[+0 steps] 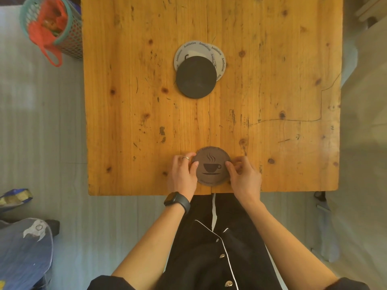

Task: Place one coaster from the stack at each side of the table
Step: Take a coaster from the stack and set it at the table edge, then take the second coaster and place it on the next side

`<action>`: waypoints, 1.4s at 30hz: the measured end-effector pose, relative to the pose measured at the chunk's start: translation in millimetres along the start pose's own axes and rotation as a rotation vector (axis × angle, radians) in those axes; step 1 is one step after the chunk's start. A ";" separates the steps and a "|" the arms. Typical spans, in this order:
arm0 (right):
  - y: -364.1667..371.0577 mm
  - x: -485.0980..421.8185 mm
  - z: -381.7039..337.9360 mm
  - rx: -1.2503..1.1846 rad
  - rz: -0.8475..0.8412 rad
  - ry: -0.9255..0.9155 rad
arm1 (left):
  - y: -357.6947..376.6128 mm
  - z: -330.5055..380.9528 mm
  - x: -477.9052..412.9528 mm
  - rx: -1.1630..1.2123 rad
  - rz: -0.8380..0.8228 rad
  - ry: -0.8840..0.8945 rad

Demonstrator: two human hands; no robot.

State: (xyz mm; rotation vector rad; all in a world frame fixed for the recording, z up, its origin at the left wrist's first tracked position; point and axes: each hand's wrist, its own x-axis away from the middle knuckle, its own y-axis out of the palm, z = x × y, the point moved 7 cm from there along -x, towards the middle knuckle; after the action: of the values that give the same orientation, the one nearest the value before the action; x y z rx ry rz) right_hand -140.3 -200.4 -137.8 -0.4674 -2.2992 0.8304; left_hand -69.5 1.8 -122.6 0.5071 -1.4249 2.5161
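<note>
A brown round coaster (212,165) with a coffee-cup print lies flat near the table's front edge, at the middle. My left hand (182,172) grips its left rim and my right hand (244,174) grips its right rim, fingertips on top of it. Farther back, around the centre of the wooden table (272,80), sits the loose stack: a plain black coaster (196,77) on top, with grey printed coasters (217,57) fanned out beneath it.
A mesh basket (52,28) holding an orange bag stands on the floor beside the table's far left corner. A blue cushion (23,252) lies on the floor at the near left. My legs in black clothing are below the front edge.
</note>
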 end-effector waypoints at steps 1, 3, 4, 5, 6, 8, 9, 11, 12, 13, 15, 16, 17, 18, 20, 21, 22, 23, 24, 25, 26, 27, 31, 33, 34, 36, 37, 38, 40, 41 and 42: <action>0.3 0.5 -1.0 0.014 -0.011 -0.026 | 0.4 -0.8 1.5 -0.037 0.006 0.035; 1.3 2.4 -5.3 0.064 -0.040 -0.086 | 0.6 -2.5 2.8 -0.097 0.018 0.096; 1.5 3.7 -9.0 0.095 -0.053 -0.126 | 0.1 -3.0 2.5 -0.116 0.024 0.123; 1.3 4.7 -13.1 0.122 -0.062 -0.165 | -0.7 -3.0 2.0 -0.128 0.026 0.146; 0.4 5.2 -16.7 0.146 -0.069 -0.196 | -1.6 -3.1 1.1 -0.136 0.022 0.164; -2.9 5.3 -21.6 0.203 -0.085 -0.232 | -2.9 -3.7 -0.7 -0.150 -0.008 0.179; -4.5 4.9 -22.4 0.243 -0.100 -0.239 | -2.8 -4.4 -2.0 -0.157 -0.033 0.174; -7.0 2.0 -23.6 0.322 -0.131 -0.245 | -2.5 -5.0 -7.6 -0.158 -0.087 0.153; -8.3 -1.3 -25.6 0.343 -0.143 -0.248 | -3.4 -3.1 -13.1 -0.154 -0.099 0.152; -10.0 -6.8 -29.3 0.348 -0.150 -0.253 | -5.7 0.9 -20.8 -0.155 -0.096 0.159; -15.5 -24.1 -41.9 0.337 -0.132 -0.283 | -13.2 14.1 -43.0 -0.160 -0.058 0.176; -19.4 -35.7 -51.0 0.333 -0.104 -0.310 | -17.6 23.4 -56.8 -0.165 -0.029 0.188; -24.0 -48.3 -60.8 0.333 -0.069 -0.339 | -22.1 34.1 -71.1 -0.175 0.004 0.207; -28.7 -61.8 -70.7 0.334 -0.026 -0.362 | -26.3 45.8 -85.6 -0.188 0.040 0.231; -36.5 -89.6 -87.8 0.351 0.050 -0.374 | -33.0 68.7 -113.8 -0.223 0.091 0.282; -37.9 -103.1 -93.3 0.382 0.064 -0.357 | -34.6 78.6 -126.7 -0.249 0.099 0.311; -37.4 -115.7 -96.4 0.424 0.058 -0.335 | -35.1 86.8 -138.4 -0.281 0.098 0.339; -35.6 -126.9 -97.0 0.469 0.041 -0.321 | -35.1 92.9 -148.5 -0.314 0.090 0.363; -32.5 -136.7 -96.0 0.511 0.018 -0.314 | -34.5 97.0 -157.2 -0.343 0.078 0.385; -28.7 -144.5 -92.6 0.545 -0.011 -0.307 | -33.4 99.7 -163.6 -0.371 0.063 0.409; -24.3 -150.5 -88.1 0.572 -0.040 -0.298 | -31.9 101.4 -168.4 -0.402 0.050 0.439; -20.1 -154.6 -83.2 0.587 -0.060 -0.293 | -30.2 102.2 -171.5 -0.439 0.040 0.470; -11.1 -158.9 -70.6 0.588 -0.041 -0.305 | -26.1 103.6 -175.5 -0.594 0.046 0.570; -9.7 -159.1 -67.9 0.584 -0.021 -0.319 | -22.3 104.7 -173.6 -0.703 0.030 0.600; -9.5 -159.4 -67.1 0.583 -0.012 -0.324 | -19.1 105.7 -172.3 -0.779 0.006 0.609; -9.1 -160.3 -66.1 0.584 0.004 -0.327 | -13.0 108.0 -170.8 -0.930 -0.061 0.627; -8.8 -160.6 -66.1 0.586 0.004 -0.328 | -11.6 109.9 -170.7 -0.989 -0.089 0.639; -8.3 -160.6 -66.2 0.587 -0.001 -0.329 | -11.2 112.7 -170.9 -1.040 -0.109 0.658; -7.7 -160.8 -65.7 0.590 -0.023 -0.328 | -12.4 120.9 -171.3 -1.122 -0.145 0.714; -7.7 -161.3 -65.8 0.594 -0.037 -0.323 | -14.1 125.9 -171.3 -1.157 -0.167 0.743; -8.1 -161.6 -66.4 0.599 -0.054 -0.316 | -16.6 131.5 -171.0 -1.175 -0.191 0.768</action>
State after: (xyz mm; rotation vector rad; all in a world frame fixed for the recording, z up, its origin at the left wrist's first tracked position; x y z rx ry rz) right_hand 21.7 -260.3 -165.4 -0.0033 -2.1673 1.5816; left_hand 118.9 -104.2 -114.2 -0.4607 -1.9475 1.1010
